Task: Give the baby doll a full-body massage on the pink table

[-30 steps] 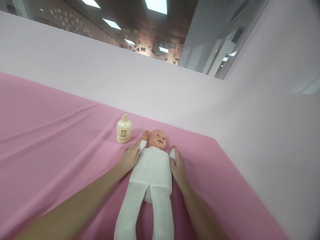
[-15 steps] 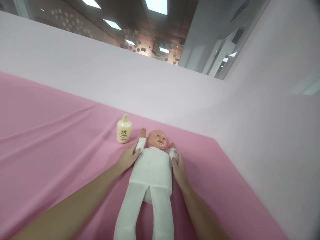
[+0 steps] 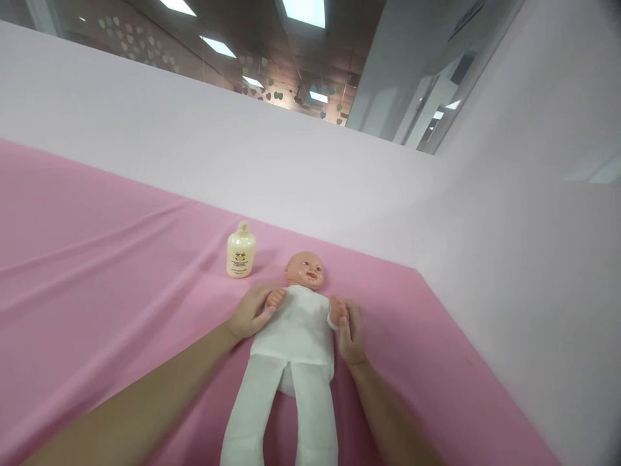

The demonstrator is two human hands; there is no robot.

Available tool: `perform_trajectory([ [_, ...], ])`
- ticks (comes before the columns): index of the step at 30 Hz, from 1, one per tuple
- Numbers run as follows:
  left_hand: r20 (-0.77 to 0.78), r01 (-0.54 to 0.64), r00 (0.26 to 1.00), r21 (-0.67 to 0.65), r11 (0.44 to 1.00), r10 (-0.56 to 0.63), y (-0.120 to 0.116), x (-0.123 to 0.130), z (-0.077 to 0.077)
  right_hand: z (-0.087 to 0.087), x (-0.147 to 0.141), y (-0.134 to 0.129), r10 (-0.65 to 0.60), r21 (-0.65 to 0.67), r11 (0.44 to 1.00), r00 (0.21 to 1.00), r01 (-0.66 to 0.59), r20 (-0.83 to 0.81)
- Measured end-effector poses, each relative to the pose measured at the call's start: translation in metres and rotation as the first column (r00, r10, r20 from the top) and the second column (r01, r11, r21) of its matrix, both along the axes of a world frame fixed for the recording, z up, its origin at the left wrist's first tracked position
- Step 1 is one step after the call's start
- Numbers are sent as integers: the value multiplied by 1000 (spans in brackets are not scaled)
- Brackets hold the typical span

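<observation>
"Where does the doll (image 3: 297, 330) lie?"
"Face up on a pink sheet (image 3: 121, 259), left grip (image 3: 249, 312) curled around one arm, right grip (image 3: 352, 333) closed on the other."
"And beyond?"
"A cream bottle (image 3: 240, 254) stands upright near its head, before a white wall (image 3: 272, 155)"

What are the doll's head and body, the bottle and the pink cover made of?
Doll's head: probably vinyl or hard plastic, glossy, with bright highlights.
Doll's body: matte white fabric, by its soft creases and seams.
Bottle: likely smooth plastic, shiny at the shoulder.
Pink cover: looks like dull cloth, wrinkled; thin vinyl possible.
</observation>
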State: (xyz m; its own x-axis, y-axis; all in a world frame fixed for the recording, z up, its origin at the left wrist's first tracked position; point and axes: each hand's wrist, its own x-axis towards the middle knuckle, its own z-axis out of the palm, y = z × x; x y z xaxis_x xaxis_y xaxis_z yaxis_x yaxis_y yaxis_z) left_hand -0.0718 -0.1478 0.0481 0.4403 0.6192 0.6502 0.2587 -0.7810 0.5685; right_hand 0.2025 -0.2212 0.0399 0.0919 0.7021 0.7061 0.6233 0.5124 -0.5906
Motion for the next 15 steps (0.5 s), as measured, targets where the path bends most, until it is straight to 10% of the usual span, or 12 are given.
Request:
perform_trajectory([
  [7, -99, 54, 994, 33, 998, -51, -1, 4, -3, 10, -5, -4, 92, 78, 991, 972, -111, 217],
  [15, -88, -168, 984, -141, 976, 156, 20, 9, -29, -21, 1, 16, -124, -83, 989, 992, 124, 5],
])
